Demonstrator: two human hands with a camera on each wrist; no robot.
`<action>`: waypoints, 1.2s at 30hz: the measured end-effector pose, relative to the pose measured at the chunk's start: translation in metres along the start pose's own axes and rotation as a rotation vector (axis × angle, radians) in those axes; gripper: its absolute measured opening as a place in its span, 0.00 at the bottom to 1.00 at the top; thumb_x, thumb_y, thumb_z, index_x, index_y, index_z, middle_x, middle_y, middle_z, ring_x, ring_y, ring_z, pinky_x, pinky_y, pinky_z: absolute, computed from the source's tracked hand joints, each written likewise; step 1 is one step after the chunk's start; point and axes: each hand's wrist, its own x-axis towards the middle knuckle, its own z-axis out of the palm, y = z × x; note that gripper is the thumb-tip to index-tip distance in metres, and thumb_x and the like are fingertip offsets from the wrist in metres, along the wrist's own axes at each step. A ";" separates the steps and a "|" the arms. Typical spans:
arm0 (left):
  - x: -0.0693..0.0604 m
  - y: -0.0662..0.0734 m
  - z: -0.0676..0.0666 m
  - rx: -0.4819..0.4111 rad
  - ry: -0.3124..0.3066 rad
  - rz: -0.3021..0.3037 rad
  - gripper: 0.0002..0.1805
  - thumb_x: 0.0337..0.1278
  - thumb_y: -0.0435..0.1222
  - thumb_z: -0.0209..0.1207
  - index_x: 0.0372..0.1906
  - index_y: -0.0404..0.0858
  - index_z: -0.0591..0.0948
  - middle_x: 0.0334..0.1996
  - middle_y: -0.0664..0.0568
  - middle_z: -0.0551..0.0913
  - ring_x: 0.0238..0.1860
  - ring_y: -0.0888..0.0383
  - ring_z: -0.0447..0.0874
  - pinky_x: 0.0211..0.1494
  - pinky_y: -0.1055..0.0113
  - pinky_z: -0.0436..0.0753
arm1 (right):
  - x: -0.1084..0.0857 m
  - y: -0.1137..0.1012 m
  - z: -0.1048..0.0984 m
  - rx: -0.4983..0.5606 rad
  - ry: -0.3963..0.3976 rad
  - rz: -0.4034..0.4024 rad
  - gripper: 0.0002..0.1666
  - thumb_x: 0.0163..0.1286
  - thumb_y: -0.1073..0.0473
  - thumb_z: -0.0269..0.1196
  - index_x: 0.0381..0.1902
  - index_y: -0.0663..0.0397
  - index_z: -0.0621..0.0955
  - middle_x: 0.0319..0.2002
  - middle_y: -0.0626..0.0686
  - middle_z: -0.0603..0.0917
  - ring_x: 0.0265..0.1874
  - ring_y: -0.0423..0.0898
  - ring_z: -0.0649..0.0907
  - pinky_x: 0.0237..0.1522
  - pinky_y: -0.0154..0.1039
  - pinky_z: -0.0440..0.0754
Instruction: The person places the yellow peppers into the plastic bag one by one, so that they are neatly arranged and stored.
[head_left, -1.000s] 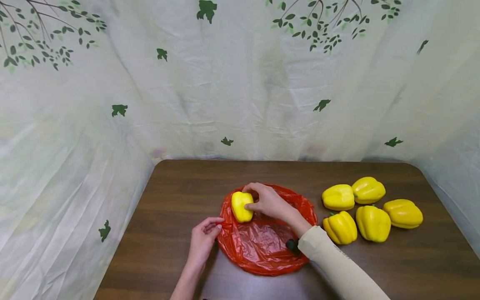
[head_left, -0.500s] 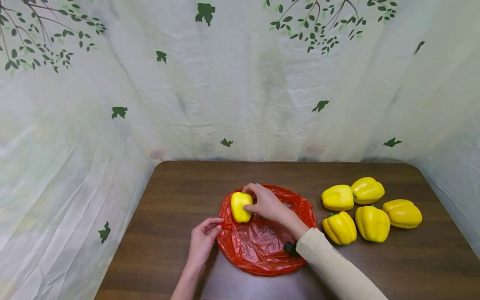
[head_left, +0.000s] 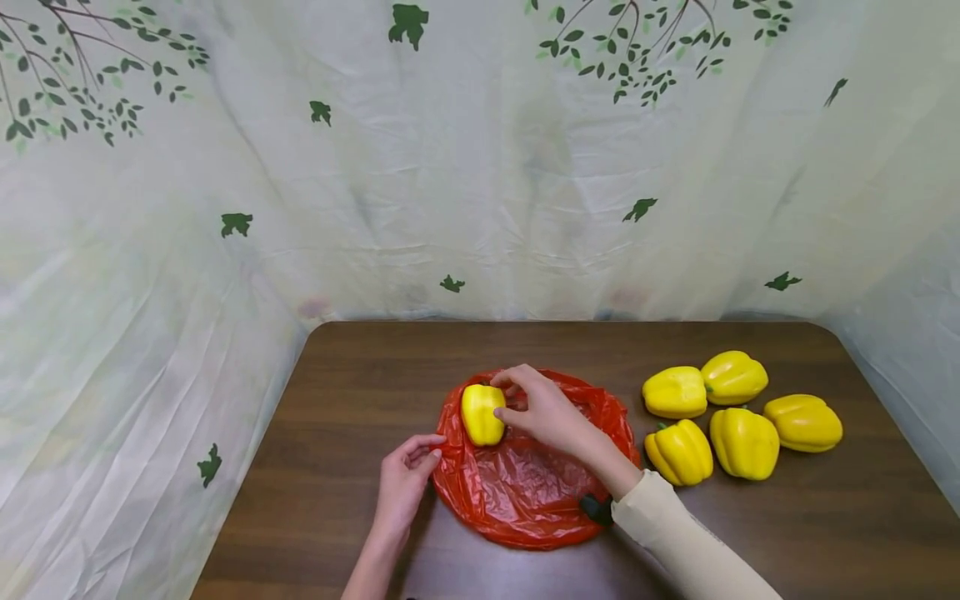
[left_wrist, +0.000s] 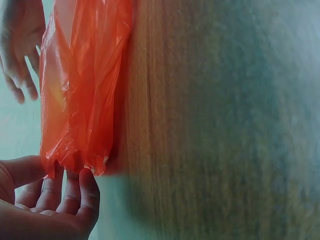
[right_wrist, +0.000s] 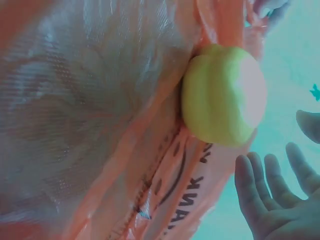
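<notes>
A yellow bell pepper [head_left: 482, 415] lies inside the left part of a red plastic bag [head_left: 525, 492], whose mouth is spread in a ring on the table. My right hand [head_left: 546, 412] hovers just right of the pepper; in the right wrist view its fingers [right_wrist: 274, 185] are spread, apart from the pepper [right_wrist: 222, 95]. At the bag's left edge my left hand [head_left: 403, 483] pinches the rim; in the left wrist view the left hand [left_wrist: 55, 200] holds the crumpled edge of the bag [left_wrist: 82, 100] between thumb and fingers.
Several yellow bell peppers [head_left: 745, 443] rest in a group on the brown table [head_left: 360, 367], right of the bag. A light curtain with printed leaves [head_left: 487, 167] stands behind the table. A small black object [head_left: 596, 508] shows by the right wrist.
The right hand has let go of the pepper and drawn slightly back to the right. The pepper stays in the bag, and the left hand keeps its grip on the rim.
</notes>
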 end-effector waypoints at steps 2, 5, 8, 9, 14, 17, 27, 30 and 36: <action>0.000 0.000 0.000 0.003 0.001 0.003 0.11 0.62 0.24 0.58 0.47 0.30 0.84 0.42 0.41 0.84 0.36 0.52 0.81 0.37 0.71 0.81 | -0.007 -0.001 -0.003 0.020 -0.007 -0.009 0.24 0.65 0.57 0.69 0.58 0.50 0.77 0.54 0.52 0.77 0.52 0.53 0.79 0.51 0.50 0.81; 0.000 -0.001 0.000 0.001 0.005 0.007 0.11 0.61 0.23 0.58 0.47 0.30 0.84 0.42 0.41 0.84 0.37 0.52 0.82 0.39 0.70 0.82 | -0.018 -0.003 -0.008 0.042 -0.008 -0.015 0.25 0.65 0.57 0.69 0.58 0.50 0.77 0.55 0.50 0.77 0.55 0.54 0.78 0.53 0.54 0.79; 0.000 -0.001 0.000 -0.008 -0.002 0.014 0.11 0.61 0.23 0.58 0.47 0.30 0.84 0.42 0.40 0.84 0.37 0.52 0.82 0.40 0.71 0.82 | -0.028 -0.006 -0.013 0.042 0.005 -0.011 0.25 0.65 0.56 0.69 0.59 0.49 0.77 0.56 0.48 0.78 0.54 0.50 0.78 0.53 0.54 0.78; 0.000 -0.001 0.001 -0.014 -0.003 0.006 0.11 0.61 0.23 0.58 0.47 0.30 0.84 0.42 0.40 0.84 0.37 0.52 0.82 0.40 0.71 0.82 | -0.032 -0.006 -0.014 0.036 0.012 -0.012 0.24 0.65 0.56 0.69 0.58 0.47 0.78 0.56 0.47 0.78 0.53 0.48 0.78 0.53 0.54 0.79; 0.002 0.002 0.001 -0.012 -0.003 -0.001 0.12 0.62 0.24 0.58 0.49 0.29 0.83 0.43 0.40 0.84 0.37 0.54 0.81 0.38 0.72 0.81 | -0.048 -0.006 -0.022 0.017 0.052 0.008 0.22 0.65 0.54 0.69 0.57 0.40 0.78 0.56 0.44 0.78 0.52 0.43 0.77 0.53 0.53 0.79; 0.002 0.004 0.001 0.001 0.010 -0.002 0.12 0.62 0.24 0.58 0.49 0.30 0.83 0.42 0.40 0.84 0.36 0.55 0.81 0.38 0.72 0.81 | -0.057 -0.005 -0.024 0.018 0.070 0.018 0.22 0.66 0.54 0.68 0.57 0.38 0.78 0.56 0.41 0.78 0.53 0.43 0.77 0.53 0.52 0.78; 0.003 0.004 0.001 0.005 0.001 0.013 0.12 0.62 0.24 0.58 0.49 0.30 0.84 0.44 0.40 0.84 0.38 0.55 0.81 0.40 0.72 0.81 | -0.084 0.003 -0.027 0.048 0.089 0.080 0.23 0.66 0.49 0.68 0.57 0.31 0.76 0.58 0.45 0.78 0.56 0.51 0.77 0.53 0.54 0.79; 0.003 0.003 0.001 0.004 -0.001 0.019 0.12 0.62 0.24 0.58 0.49 0.30 0.84 0.44 0.40 0.84 0.38 0.55 0.82 0.41 0.72 0.81 | -0.091 0.007 -0.028 0.058 0.098 0.092 0.23 0.65 0.48 0.68 0.58 0.30 0.76 0.59 0.43 0.77 0.56 0.50 0.77 0.53 0.54 0.78; 0.003 0.003 0.002 -0.001 -0.005 0.013 0.12 0.62 0.24 0.58 0.49 0.29 0.83 0.43 0.40 0.84 0.37 0.56 0.81 0.40 0.72 0.81 | -0.105 0.014 -0.029 0.033 0.128 0.109 0.25 0.66 0.49 0.68 0.59 0.34 0.76 0.62 0.43 0.75 0.56 0.50 0.77 0.52 0.52 0.80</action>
